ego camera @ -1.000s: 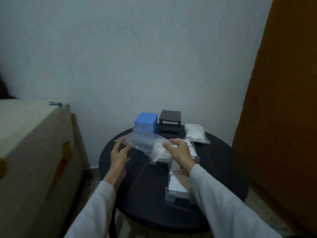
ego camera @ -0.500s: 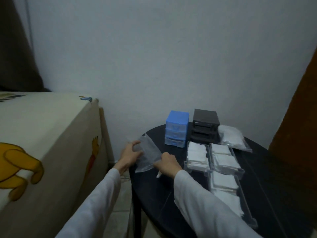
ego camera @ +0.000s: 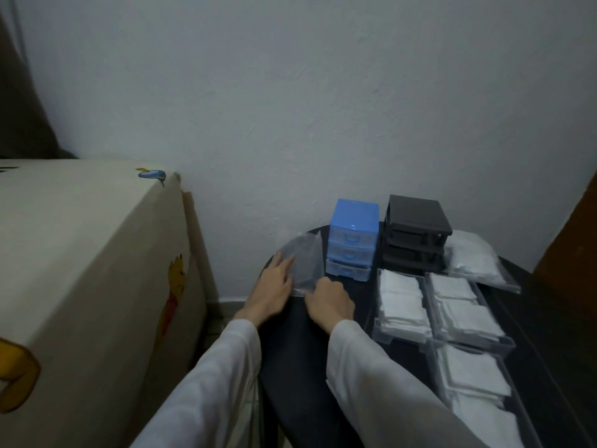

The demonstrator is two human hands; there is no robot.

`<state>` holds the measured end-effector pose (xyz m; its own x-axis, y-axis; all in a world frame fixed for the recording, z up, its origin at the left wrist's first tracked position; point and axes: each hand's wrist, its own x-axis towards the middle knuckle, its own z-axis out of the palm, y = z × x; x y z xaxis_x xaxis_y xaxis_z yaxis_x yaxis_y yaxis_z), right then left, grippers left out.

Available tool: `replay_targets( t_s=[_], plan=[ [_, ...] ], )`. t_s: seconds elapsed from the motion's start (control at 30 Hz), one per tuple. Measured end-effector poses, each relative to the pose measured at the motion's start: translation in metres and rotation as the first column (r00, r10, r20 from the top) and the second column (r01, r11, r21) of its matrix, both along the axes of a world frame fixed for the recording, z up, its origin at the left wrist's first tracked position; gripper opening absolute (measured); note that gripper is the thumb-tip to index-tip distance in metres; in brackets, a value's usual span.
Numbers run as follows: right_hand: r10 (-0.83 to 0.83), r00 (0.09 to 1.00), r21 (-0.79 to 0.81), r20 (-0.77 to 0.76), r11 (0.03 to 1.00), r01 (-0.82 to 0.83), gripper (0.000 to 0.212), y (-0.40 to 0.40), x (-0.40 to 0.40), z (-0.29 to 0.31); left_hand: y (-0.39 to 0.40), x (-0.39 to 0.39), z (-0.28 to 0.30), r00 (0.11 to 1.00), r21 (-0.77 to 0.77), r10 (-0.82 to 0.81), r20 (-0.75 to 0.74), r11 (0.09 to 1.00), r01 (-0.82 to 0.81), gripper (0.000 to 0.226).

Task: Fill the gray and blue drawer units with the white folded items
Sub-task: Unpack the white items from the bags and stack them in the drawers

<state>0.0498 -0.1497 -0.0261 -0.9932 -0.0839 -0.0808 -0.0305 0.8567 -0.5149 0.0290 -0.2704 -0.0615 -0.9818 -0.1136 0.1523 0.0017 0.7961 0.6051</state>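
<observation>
While the white folded cloth squares [ego camera: 400, 300] lie stacked in three clear plastic drawer trays [ego camera: 472, 337] on the round black surface [ego camera: 300, 383], I see the small blue three-drawer plastic unit [ego camera: 352, 240] and the dark gray drawer unit [ego camera: 415, 236] standing side by side at the back by the wall; my left hand [ego camera: 271, 291] rests flat, fingers straight, on an empty clear plastic bag [ego camera: 303, 263]; my right hand [ego camera: 329, 300], fingers curled, pinches the bag's near edge; a filled clear bag of white items [ego camera: 475, 263] lies right of the gray unit.
</observation>
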Motion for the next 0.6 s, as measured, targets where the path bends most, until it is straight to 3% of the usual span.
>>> replay_targets(
  t_s=[0.4, 0.6],
  plan=[
    [-0.067, 0.996, -0.001, 0.056, 0.998, 0.067, 0.031, 0.011, -0.014, -0.002, 0.020, -0.028, -0.006, 0.995, 0.070, -0.101, 0.019, 0.993, 0.099, 0.048],
    [-0.072, 0.994, -0.222, 0.085, 0.971, 0.089, 0.042, 0.011, -0.011, -0.001, 0.020, -0.025, -0.003, 0.997, 0.070, -0.065, -0.052, 0.995, 0.068, 0.050]
  ],
)
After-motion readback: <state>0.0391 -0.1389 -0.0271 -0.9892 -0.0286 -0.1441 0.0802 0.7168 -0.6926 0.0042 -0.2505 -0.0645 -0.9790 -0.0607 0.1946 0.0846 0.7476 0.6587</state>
